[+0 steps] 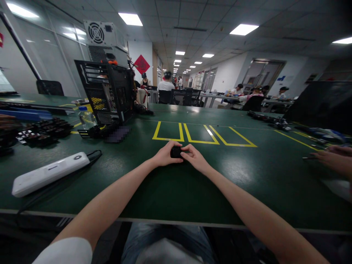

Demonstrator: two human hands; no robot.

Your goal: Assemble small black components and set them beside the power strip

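Between my two hands, just above or on the green table [154, 190], is a small black boxy object [176, 152]; its exact kind is too small to make out. My left hand [166, 154] curls around its left side, thumb below and fingers above. On the right side, the fingertips of my right hand [192, 157] pinch its edge. Yellow tape outlines [200, 142] lie on the table just beyond my hands.
At left lies a white elongated device [52, 172] with a black cable. Behind it stand an open black computer case [110, 91], a clear bottle [86, 117] and a pile of black parts [46, 130]. Another person's hands [335, 157] work at the right edge, near cables [269, 119].
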